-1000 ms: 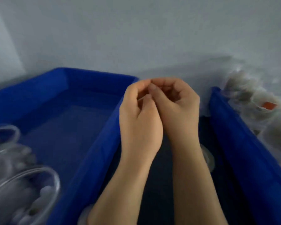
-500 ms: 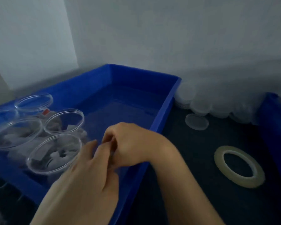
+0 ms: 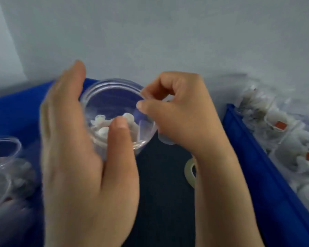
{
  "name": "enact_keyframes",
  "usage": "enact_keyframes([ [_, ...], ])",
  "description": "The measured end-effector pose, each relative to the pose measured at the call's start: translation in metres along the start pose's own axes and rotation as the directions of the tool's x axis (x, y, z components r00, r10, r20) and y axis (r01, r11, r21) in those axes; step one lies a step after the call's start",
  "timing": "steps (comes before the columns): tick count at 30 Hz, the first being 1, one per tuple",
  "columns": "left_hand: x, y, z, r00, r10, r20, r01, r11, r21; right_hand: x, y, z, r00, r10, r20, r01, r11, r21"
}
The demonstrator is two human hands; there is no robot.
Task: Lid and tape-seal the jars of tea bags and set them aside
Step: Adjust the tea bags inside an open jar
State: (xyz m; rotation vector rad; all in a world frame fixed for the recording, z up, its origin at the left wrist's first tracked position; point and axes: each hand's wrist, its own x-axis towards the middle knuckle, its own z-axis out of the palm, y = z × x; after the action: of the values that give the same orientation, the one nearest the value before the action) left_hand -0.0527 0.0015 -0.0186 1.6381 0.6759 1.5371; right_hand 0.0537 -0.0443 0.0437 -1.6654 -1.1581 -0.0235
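Note:
A clear plastic jar (image 3: 112,98) with white tea bags (image 3: 103,125) in its bottom is held up in the middle, its open mouth tilted toward me and no lid on it. My left hand (image 3: 82,166) grips it from the left, thumb on the near wall and fingers behind. My right hand (image 3: 182,111) pinches the jar's right rim between thumb and forefinger, its other fingers curled. A roll of clear tape (image 3: 189,171) lies on the dark table, half hidden by my right wrist. A clear lid (image 3: 165,140) peeks out under my right hand.
A blue bin (image 3: 16,107) on the left holds open jars of tea bags (image 3: 4,154). Another blue bin (image 3: 248,143) on the right holds jars with red-tagged tea bags (image 3: 284,125). A grey wall stands close behind.
Both hands were pinched together over the left bin. Now my left hand has lifted a jar from there to the middle, and my right hand has come to its rim.

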Motion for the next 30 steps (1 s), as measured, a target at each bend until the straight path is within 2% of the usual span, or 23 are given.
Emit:
enact_keyframes([
  [2,0.0,-0.012,0.017,0.994,0.055,0.093,-0.049,0.996,-0.071,-0.003,0.017,-0.019,0.994,0.107,-0.017,-0.108,0.992,-0.07],
  [3,-0.001,-0.018,0.03,0.99,0.042,0.134,-0.023,0.989,-0.146,-0.006,0.029,-0.023,0.984,0.175,-0.024,-0.177,0.978,-0.112],
  [6,-0.017,-0.045,0.071,0.98,-0.066,0.188,0.103,0.976,-0.193,-0.018,0.072,-0.019,0.926,0.377,0.007,-0.369,0.91,-0.187],
  [10,-0.023,-0.094,0.089,0.95,-0.208,0.232,0.262,0.937,-0.232,-0.023,0.134,-0.019,0.797,0.591,0.125,-0.572,0.805,-0.157],
  [12,-0.022,-0.108,0.092,0.938,-0.222,0.267,0.29,0.923,-0.254,-0.011,0.168,-0.019,0.769,0.635,0.068,-0.62,0.768,-0.161],
  [14,-0.02,-0.114,0.095,0.932,-0.21,0.295,0.289,0.923,-0.256,0.007,0.203,-0.01,0.812,0.582,-0.028,-0.564,0.773,-0.291],
  [15,-0.019,-0.116,0.096,0.928,-0.208,0.31,0.297,0.915,-0.273,0.017,0.218,-0.002,0.829,0.559,0.009,-0.517,0.772,-0.37],
  [16,-0.018,-0.119,0.097,0.926,-0.199,0.32,0.295,0.911,-0.288,0.026,0.23,0.007,0.824,0.56,0.089,-0.469,0.761,-0.449],
  [18,-0.018,-0.121,0.097,0.926,-0.162,0.342,0.271,0.914,-0.303,0.04,0.251,0.024,0.759,0.619,0.203,-0.395,0.686,-0.611],
  [19,-0.018,-0.122,0.097,0.925,-0.139,0.353,0.256,0.916,-0.31,0.043,0.259,0.029,0.74,0.641,0.204,-0.366,0.639,-0.677],
  [20,-0.018,-0.124,0.097,0.924,-0.115,0.364,0.238,0.92,-0.313,0.044,0.264,0.031,0.755,0.628,0.189,-0.336,0.617,-0.712],
  [21,-0.017,-0.125,0.097,0.923,-0.099,0.373,0.225,0.923,-0.312,0.043,0.264,0.03,0.786,0.591,0.18,-0.313,0.632,-0.708],
  [23,-0.016,-0.127,0.098,0.921,-0.088,0.379,0.217,0.925,-0.313,0.041,0.251,0.023,0.847,0.502,0.175,-0.308,0.732,-0.608],
  [25,-0.015,-0.127,0.101,0.916,-0.113,0.384,0.243,0.919,-0.309,0.04,0.225,0.001,0.864,0.463,0.197,-0.292,0.78,-0.553],
  [28,-0.018,-0.126,0.108,0.914,-0.146,0.379,0.273,0.912,-0.305,0.032,0.173,-0.045,0.788,0.528,0.316,-0.167,0.678,-0.716],
  [30,-0.019,-0.125,0.113,0.906,-0.174,0.386,0.304,0.902,-0.307,0.022,0.138,-0.069,0.763,0.538,0.358,-0.124,0.666,-0.736],
])
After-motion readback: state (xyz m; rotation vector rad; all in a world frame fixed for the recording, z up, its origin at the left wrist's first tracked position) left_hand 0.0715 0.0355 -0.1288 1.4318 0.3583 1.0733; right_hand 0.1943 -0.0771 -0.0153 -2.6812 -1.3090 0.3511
